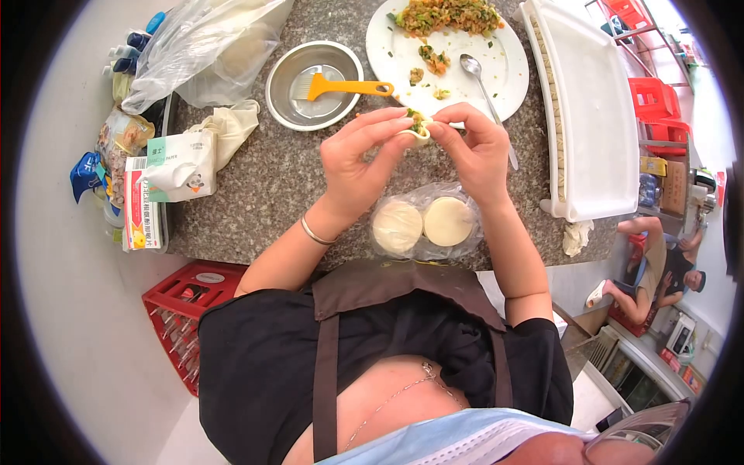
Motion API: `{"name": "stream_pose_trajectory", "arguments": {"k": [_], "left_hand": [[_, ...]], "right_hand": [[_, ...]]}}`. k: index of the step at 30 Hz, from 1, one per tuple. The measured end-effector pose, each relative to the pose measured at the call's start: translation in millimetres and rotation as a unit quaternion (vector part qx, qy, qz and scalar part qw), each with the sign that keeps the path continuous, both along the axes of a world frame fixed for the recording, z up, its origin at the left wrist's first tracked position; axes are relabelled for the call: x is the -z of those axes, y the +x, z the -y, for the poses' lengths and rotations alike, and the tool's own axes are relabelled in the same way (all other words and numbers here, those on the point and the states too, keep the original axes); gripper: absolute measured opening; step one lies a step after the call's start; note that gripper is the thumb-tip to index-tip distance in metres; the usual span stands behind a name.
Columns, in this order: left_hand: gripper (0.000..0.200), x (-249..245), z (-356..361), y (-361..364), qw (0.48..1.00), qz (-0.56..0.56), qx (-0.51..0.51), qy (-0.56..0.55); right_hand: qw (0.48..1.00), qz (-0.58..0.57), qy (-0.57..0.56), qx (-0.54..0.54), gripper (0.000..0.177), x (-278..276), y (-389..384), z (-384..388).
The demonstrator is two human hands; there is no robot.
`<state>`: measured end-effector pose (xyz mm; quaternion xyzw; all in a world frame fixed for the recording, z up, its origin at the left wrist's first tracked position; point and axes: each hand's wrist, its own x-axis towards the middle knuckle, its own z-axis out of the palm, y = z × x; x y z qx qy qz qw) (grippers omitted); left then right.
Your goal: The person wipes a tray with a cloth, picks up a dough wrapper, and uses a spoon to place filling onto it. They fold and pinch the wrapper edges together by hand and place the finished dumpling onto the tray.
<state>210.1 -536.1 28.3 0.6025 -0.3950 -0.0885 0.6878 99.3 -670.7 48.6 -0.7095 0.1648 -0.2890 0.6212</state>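
Between both hands, above the counter, is a small dough wrapper [415, 133] folded round green and orange filling. My left hand [363, 151] pinches its left edge with thumb and fingers. On its right edge my right hand [471, 143] closes thumb and forefinger. Two stacks of round pale wrappers [448, 222] lie in clear plastic below my hands. Beyond them stands a white plate [384, 58] with chopped filling [453, 15] and a metal spoon [491, 97]. A steel bowl [277, 97] at the left holds a yellow brush [349, 87].
A long white tray [593, 132] with a row of dumplings along its left side stands at the right. Plastic bags [201, 58] and a tissue pack [182, 167] sit at the left. A person [659, 267] sits at far right. A red crate [182, 294] is below the counter.
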Motion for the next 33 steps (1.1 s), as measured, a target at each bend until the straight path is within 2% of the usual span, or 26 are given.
{"name": "stream_pose_trajectory", "arguments": {"k": [1, 3, 4, 7, 9, 10, 12, 15, 16, 17, 18, 19, 20, 21, 22, 23, 25, 33], "left_hand": [[0.021, 0, 0, 0, 1.0, 0.0, 0.0, 0.001], [0.019, -1, 1, 1, 1.0, -0.006, -0.025, 0.017], [0.019, -1, 0, 1, 0.999, -0.006, -0.026, 0.018], [0.018, 0, 1, 1, 1.0, 0.006, 0.002, 0.022], [0.016, 0, 1, 1, 1.0, 0.01, 0.026, 0.009], [0.016, -2, 1, 2, 1.0, 0.011, 0.028, 0.01], [0.014, -9, -1, 2, 0.998, 0.035, 0.046, 0.036], [0.012, -6, -2, 5, 0.999, 0.008, 0.031, 0.042], [0.011, -4, -3, 6, 0.998, -0.019, 0.023, 0.049], [0.016, -6, 3, 5, 0.999, -0.042, -0.012, 0.017], [0.014, -5, 1, 7, 0.995, -0.058, -0.048, 0.061], [0.017, -2, -10, 12, 0.99, -0.069, -0.016, 0.119], [0.028, 23, 0, 26, 0.908, -0.232, -0.17, 0.305], [0.029, 44, -1, 30, 0.911, -0.224, -0.152, 0.31], [0.029, 27, 5, 16, 0.953, -0.169, -0.093, 0.232], [0.029, 14, 8, 6, 0.972, -0.138, -0.056, 0.182], [0.029, 9, 14, -4, 0.977, -0.118, -0.036, 0.173], [0.031, -10, 20, -16, 0.974, -0.076, -0.063, 0.203]], "right_hand": [[1.0, 0.0, 0.001, 0.0, 0.008, -3, 0, 0], [0.981, -0.003, -0.195, 0.011, 0.008, -11, 1, 0], [0.981, -0.003, -0.194, 0.011, 0.008, -10, 1, 0], [0.983, -0.018, -0.182, 0.024, 0.009, -5, -3, 4], [0.997, -0.071, 0.023, -0.036, 0.009, -5, -6, 8], [0.997, -0.071, 0.024, -0.034, 0.009, -5, -5, 9], [0.998, -0.042, -0.027, -0.048, 0.008, -7, -4, 9], [0.97, -0.081, -0.227, -0.032, 0.013, -22, -1, 17], [0.934, -0.053, -0.353, 0.013, 0.016, -31, 4, 19], [0.912, -0.024, -0.409, 0.022, 0.017, -47, 11, 22], [0.858, 0.012, -0.513, 0.028, 0.012, -70, 22, 17], [0.811, -0.198, -0.542, -0.102, 0.008, -111, 32, -1], [0.715, -0.208, -0.636, -0.2, 0.014, -151, 40, -20], [0.684, -0.188, -0.667, -0.229, 0.013, -167, 50, -33], [0.676, -0.195, -0.676, -0.219, 0.013, -167, 51, -32], [0.671, -0.195, -0.681, -0.216, 0.012, -170, 53, -32], [0.671, -0.197, -0.682, -0.213, 0.011, -170, 71, -29], [0.692, -0.198, -0.671, -0.178, 0.009, -162, 47, -15]]}}
